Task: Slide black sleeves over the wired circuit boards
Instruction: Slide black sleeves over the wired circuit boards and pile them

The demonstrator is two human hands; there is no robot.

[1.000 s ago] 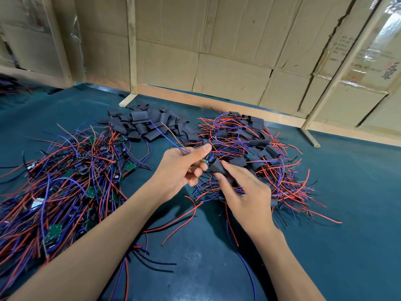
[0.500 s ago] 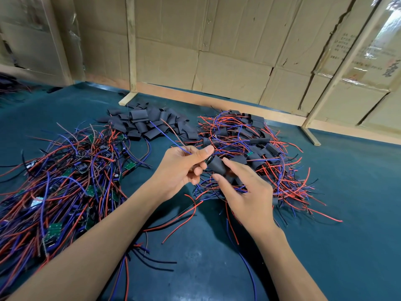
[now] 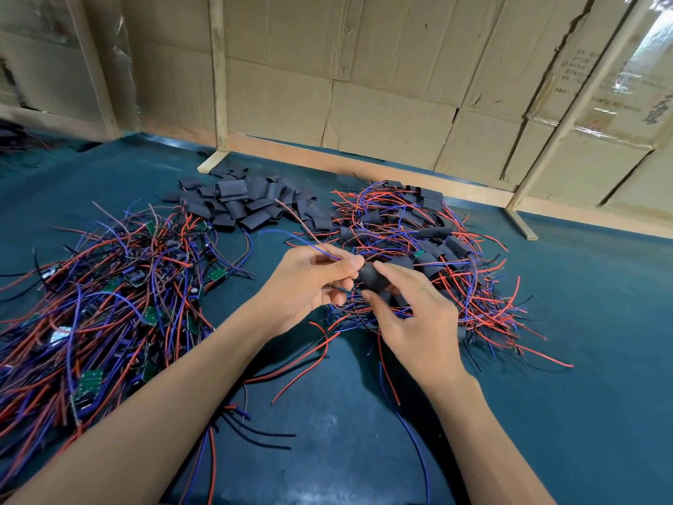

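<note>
1. head view, hands: your left hand is curled, thumb and forefinger pinching a bundle of thin wires that run up and away past the knuckles, red and blue among them. its thumb tip sits right against the near end of the black sleeve.
2. your right hand grasps that black sleeve, forefinger laid along the top and thumb under it, the other fingers loosely bent behind. sleeve is held off the mat, between both hands, its open end facing the left thumb.
3. circuit board inside the sleeve: cannot tell, it is hidden by fingers and sleeve. red and blue leads hang down from the hands onto the mat.
4. left of your forearm: large tangle of unsleeved boards, small green boards showing among red, blue and black wire.
5. far centre: heap of loose sleeves, flat black pieces, lying just beside the tangle's far edge.
6. right of the heap, behind your hands: finished pile, black sleeves with red and blue wire spraying out.
7. all of it rests on a dark teal mat. cardboard wall with pale wooden battens stands at the back.
</note>
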